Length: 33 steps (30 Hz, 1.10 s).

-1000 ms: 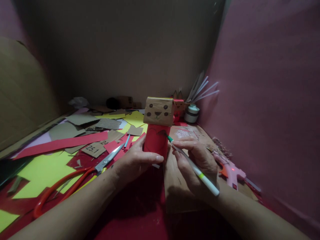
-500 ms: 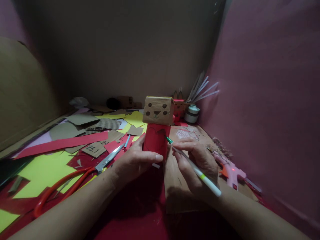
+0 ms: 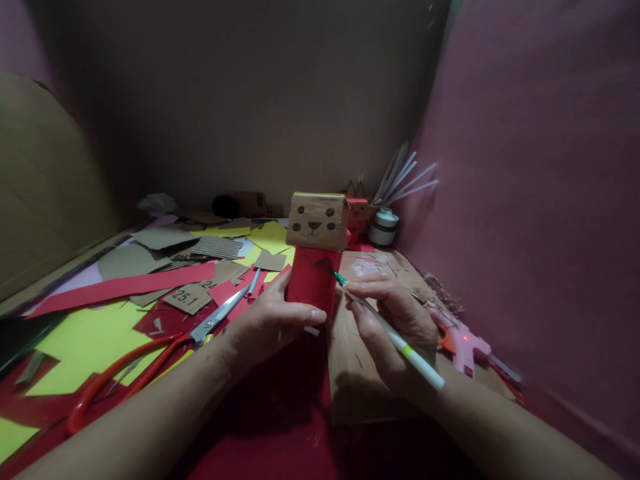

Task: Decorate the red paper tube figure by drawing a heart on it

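Observation:
In my left hand (image 3: 273, 317) is a paper figure (image 3: 310, 283), held upright around its red body. Its cardboard head (image 3: 317, 222) carries a drawn animal face, and a dark heart-shaped outline shows on the body, partly shaded at the upper right. My right hand (image 3: 395, 320) is closed on a white pen (image 3: 400, 341) with a green tip. That tip touches or nearly touches the right side of the heart. The fingers of my left hand behind the figure are hidden.
Orange-handled scissors (image 3: 175, 347) lie at left among yellow paper (image 3: 90, 343), a red strip (image 3: 125, 288) and cardboard scraps (image 3: 190, 297). A pink glue gun (image 3: 465, 343) rests at right by a wooden board (image 3: 357, 380). Behind stand a second figure (image 3: 357, 217) and a white jar (image 3: 384, 228).
The figure and the pen have shifted very slightly to the right. My hands keep the same hold, and the scraps and tools around them stay put.

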Available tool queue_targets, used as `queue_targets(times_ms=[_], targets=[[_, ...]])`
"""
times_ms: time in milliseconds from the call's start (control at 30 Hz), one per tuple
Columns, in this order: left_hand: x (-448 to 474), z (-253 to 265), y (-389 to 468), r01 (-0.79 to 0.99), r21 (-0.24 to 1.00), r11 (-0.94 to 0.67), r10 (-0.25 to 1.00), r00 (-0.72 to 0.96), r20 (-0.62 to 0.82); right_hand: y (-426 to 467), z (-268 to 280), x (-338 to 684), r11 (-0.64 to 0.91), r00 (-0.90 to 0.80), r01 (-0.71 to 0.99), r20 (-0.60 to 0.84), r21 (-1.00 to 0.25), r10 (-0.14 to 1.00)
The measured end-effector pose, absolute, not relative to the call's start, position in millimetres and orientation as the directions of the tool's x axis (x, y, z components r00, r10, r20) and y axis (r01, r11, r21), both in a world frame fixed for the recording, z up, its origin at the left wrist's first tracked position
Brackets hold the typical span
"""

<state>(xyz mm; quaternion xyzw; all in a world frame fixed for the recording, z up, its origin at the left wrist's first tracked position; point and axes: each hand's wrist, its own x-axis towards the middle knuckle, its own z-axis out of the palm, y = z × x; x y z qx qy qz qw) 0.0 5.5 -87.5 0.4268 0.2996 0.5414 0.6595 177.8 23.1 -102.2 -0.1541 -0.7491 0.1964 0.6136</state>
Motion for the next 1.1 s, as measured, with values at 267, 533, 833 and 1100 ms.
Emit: queue_targets(times_ms=[267, 533, 833, 1100], targets=[[0.9, -88.1, 8.1, -0.430, 0.903, 0.015, 0.972, 0.219, 0.088, 23.9, -100.2, 179.7, 0.881, -0.233, -0.023, 0.860, -0.473, 0.455], [-0.8, -88.0, 6.3, -0.428, 0.903, 0.032, 0.967, 0.242, 0.080, 24.8, -106.5, 178.5, 0.844, -0.178, -0.028, 0.833, -0.536, 0.523], [-0.3, -88.8, 8.0, -0.420, 0.908, 0.009, 0.964, 0.243, 0.103, 22.6, -101.6, 178.6, 0.856, -0.210, -0.045, 0.843, -0.515, 0.496], [-0.8, -87.9, 7.9, -0.434, 0.901, 0.018, 0.964, 0.245, 0.099, 20.3, -100.8, 177.0, 0.839, -0.163, -0.018, 0.829, -0.544, 0.535]])
